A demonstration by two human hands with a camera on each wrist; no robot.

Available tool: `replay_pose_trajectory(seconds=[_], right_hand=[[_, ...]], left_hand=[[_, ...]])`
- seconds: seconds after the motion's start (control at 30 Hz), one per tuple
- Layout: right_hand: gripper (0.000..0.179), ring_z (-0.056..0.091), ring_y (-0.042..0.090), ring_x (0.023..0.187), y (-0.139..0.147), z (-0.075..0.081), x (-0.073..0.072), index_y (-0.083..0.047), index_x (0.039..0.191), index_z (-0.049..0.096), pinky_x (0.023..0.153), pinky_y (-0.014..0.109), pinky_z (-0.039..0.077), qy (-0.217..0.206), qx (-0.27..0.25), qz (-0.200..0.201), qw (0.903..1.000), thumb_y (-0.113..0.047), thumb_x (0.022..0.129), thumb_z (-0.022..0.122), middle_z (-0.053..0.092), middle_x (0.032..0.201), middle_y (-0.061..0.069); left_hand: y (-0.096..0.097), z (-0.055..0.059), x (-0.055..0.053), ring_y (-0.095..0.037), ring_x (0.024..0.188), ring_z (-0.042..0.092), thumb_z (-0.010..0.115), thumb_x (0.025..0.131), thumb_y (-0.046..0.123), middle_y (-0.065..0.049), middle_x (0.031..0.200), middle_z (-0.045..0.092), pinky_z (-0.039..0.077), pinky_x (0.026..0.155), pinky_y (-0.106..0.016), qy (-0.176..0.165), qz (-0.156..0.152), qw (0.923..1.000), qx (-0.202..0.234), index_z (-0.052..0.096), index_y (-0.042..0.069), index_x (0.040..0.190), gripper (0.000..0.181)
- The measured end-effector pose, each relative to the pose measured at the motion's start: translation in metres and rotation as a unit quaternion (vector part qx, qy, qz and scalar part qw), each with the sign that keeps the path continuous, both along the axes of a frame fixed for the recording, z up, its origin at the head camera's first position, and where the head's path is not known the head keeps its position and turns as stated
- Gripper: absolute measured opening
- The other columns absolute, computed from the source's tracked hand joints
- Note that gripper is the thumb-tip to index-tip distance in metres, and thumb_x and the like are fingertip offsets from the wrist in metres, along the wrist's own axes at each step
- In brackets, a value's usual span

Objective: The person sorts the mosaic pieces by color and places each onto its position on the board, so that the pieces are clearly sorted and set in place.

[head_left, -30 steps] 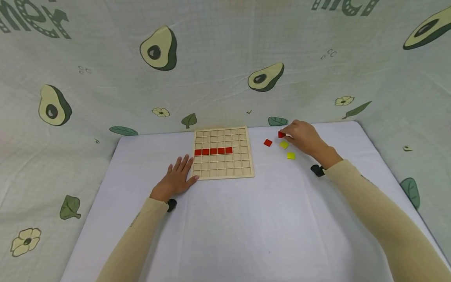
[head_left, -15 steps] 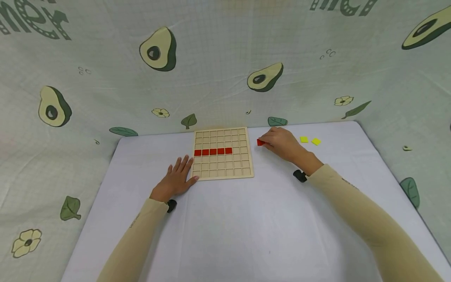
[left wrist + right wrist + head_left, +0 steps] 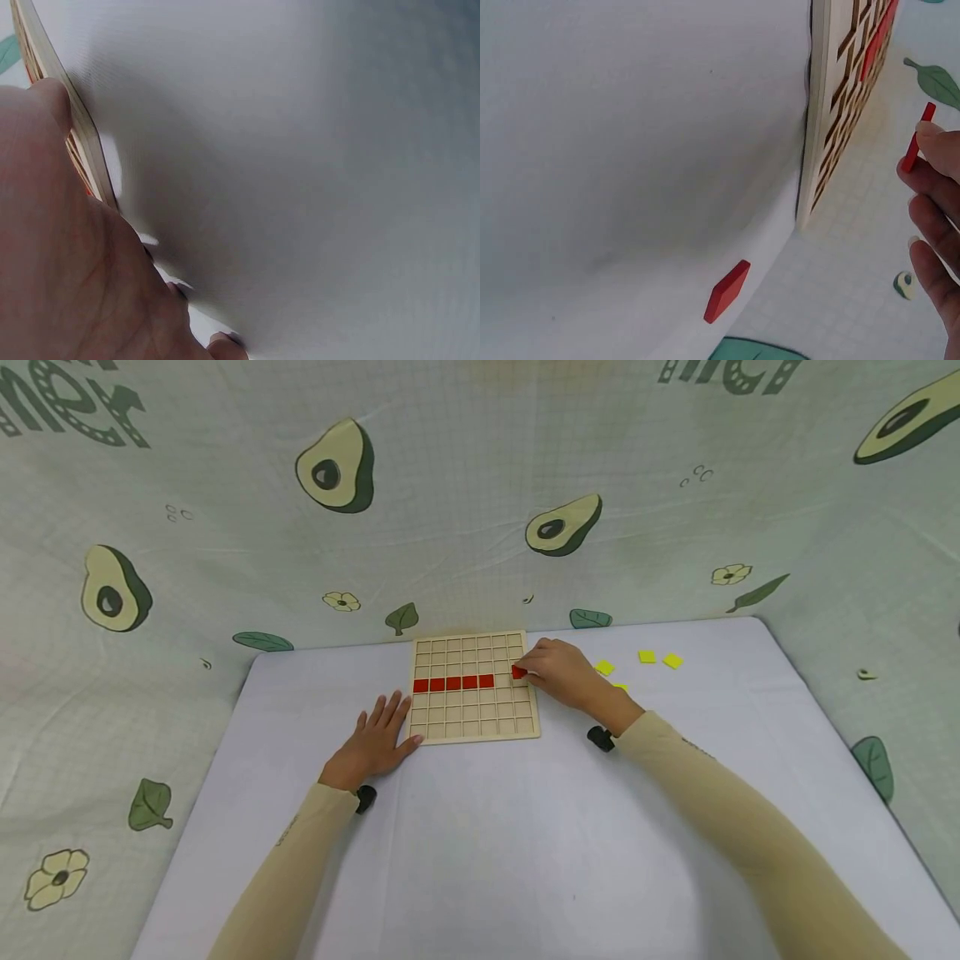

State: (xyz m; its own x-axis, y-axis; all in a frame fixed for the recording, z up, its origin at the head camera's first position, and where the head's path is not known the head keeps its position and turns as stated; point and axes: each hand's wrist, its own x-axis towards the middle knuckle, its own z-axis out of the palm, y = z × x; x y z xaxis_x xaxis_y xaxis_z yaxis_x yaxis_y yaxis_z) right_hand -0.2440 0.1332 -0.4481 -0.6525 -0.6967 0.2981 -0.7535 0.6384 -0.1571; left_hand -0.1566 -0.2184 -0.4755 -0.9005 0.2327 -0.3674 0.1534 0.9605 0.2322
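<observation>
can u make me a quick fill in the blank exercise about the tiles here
The tile pinched by the right hand is coloured ____.
The row of tiles lying on the grid board numbers ____.
In the head view, the loose tiles visible on the tablecloth all look ____.

Missing words: red; five; yellow

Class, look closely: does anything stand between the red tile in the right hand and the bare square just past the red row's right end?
Nothing visible does: the right hand holds the red tile over the board, and no other tile shows between it and that square.
</observation>
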Motion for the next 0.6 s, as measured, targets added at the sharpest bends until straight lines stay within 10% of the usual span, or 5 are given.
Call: replay_pose_trajectory(seconds=[0.6], right_hand=[[0.028, 0.068, 0.029, 0.108, -0.022, -0.010, -0.004, -0.001, 0.118, 0.079, 0.097, 0.041, 0.056, -0.037, 0.010, 0.004, 0.9993, -0.009, 0.092, 0.083, 0.080, 0.113, 0.009]], left_hand=[[-0.002, -0.001, 0.000, -0.043, 0.163, -0.005, 0.049, 0.111, 0.047, -0.020, 0.177, -0.002, 0.002, 0.128, -0.065, -0.004, -0.003, 1.0000, 0.002, 0.006, 0.005, 0.170, 0.084]])
